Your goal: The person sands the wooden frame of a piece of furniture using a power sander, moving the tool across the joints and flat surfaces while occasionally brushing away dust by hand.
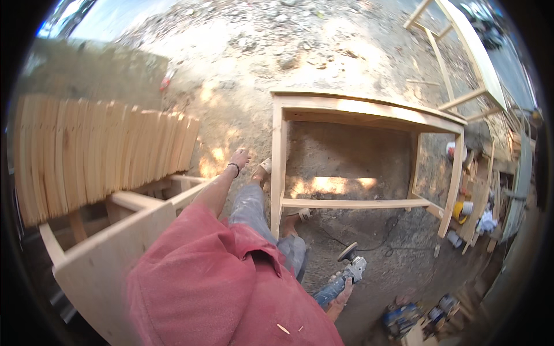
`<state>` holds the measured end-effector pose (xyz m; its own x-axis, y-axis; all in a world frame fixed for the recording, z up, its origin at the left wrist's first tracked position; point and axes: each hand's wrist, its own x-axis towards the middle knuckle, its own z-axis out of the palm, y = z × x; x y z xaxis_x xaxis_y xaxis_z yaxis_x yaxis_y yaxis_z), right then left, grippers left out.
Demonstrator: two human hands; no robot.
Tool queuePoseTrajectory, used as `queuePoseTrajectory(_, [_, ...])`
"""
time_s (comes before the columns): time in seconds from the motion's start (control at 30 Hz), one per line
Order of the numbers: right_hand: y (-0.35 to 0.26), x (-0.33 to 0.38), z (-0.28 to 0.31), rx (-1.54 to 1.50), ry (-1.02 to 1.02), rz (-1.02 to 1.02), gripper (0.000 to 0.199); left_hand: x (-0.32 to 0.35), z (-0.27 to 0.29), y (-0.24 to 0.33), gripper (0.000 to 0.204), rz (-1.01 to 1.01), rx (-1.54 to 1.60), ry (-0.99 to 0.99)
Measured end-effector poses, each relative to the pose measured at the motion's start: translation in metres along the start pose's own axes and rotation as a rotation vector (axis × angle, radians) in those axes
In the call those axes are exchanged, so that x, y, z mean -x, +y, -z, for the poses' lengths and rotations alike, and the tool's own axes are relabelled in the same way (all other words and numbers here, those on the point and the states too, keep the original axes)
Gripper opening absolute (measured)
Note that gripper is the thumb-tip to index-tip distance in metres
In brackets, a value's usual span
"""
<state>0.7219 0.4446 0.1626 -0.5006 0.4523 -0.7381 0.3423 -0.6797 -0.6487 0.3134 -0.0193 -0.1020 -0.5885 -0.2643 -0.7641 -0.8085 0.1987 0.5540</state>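
Note:
In my right hand (pixel 344 294) is a blue and grey angle grinder (pixel 330 289) with a round disc (pixel 348 252) on its head. My fingers wrap around its body, low on my right side. The disc touches no wood. My left hand (pixel 240 157), with a dark band at the wrist, reaches out ahead of me, fingers loosely apart and holding nothing. It is nearest to the leg (pixel 278 155) of a pale wooden table frame (pixel 369 106), with a gap between them. The frame stands ahead and to the right, with a lower rail (pixel 352 203).
A row of wooden slats (pixel 98 153) lies over a frame on my left, beside a wooden panel (pixel 109 259). A dark cord (pixel 389 242) trails over the ground. Another wooden frame (pixel 470 52) stands at the far right. Scraps and containers (pixel 461 210) crowd the right side.

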Motion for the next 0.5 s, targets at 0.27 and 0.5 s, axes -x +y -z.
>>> queuePoseTrajectory(0.27, [0.000,0.054,-0.094,0.331,0.463,0.156,0.069,-0.184,-0.129,0.082,0.085,0.148,0.611,-0.351])
queuePoseTrajectory(0.5, [0.071,0.083,-0.116,0.323,0.700,0.234,0.082,-0.175,-0.119,0.111,0.095,0.421,0.683,-0.541])
